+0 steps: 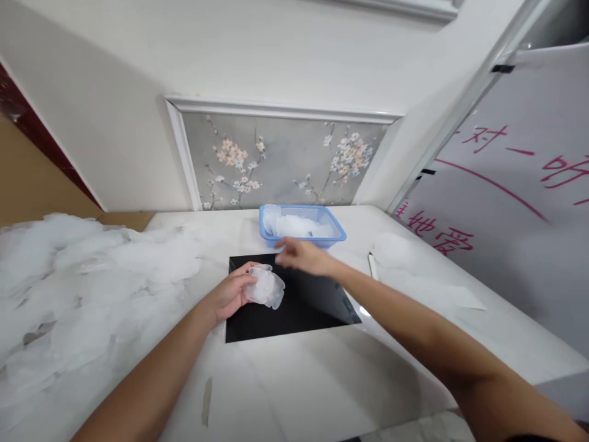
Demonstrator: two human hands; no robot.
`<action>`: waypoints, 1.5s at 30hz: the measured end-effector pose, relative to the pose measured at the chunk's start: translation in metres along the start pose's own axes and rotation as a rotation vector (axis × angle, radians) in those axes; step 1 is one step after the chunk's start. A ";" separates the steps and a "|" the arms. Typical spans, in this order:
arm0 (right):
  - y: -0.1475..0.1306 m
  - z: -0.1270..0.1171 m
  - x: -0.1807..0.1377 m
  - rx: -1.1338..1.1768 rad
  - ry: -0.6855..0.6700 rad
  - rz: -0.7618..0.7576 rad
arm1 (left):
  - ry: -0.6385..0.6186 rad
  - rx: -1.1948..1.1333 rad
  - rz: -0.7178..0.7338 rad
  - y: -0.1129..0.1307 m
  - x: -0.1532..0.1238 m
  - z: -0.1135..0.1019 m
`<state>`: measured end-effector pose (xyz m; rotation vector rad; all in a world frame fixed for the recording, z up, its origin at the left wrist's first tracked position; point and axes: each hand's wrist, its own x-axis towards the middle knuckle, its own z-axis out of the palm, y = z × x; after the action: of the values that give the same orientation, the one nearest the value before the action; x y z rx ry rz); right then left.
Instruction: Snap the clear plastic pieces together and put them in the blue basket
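Note:
My left hand [234, 291] is closed on the edge of a small bunch of translucent white plastic pieces [265, 287], holding them above a black rectangular panel [299, 307]. The pieces look thin, with rounded lobes; their exact kind is unclear. My right hand [301, 255] hovers over the panel's far edge, just in front of a blue plastic basket [341, 235]. Its fingers are bent and blurred, so whether anything is between them does not show. Similar whitish pieces [299, 226] lie inside the basket.
A large heap of translucent white pieces [92, 288] covers the left side of the white table [285, 380]. On the right lie a pen-like white stick [372, 266] and a loose whitish pile [394, 248]. A whiteboard [515, 184] with red writing stands at the right.

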<state>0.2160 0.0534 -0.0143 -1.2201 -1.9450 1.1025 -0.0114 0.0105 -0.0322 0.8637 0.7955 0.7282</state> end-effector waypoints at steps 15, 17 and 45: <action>0.033 0.014 -0.049 0.887 0.070 0.147 | 0.061 0.339 0.107 0.004 0.000 0.014; 0.035 0.012 -0.050 0.895 0.076 0.147 | 0.091 0.371 0.123 0.003 0.002 0.010; 0.034 0.014 -0.057 0.452 0.277 0.003 | 0.188 0.538 0.259 0.001 0.008 0.005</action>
<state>0.2422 0.0048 -0.0535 -1.0574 -1.3916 1.2186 -0.0035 0.0152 -0.0317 1.4165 1.0846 0.8447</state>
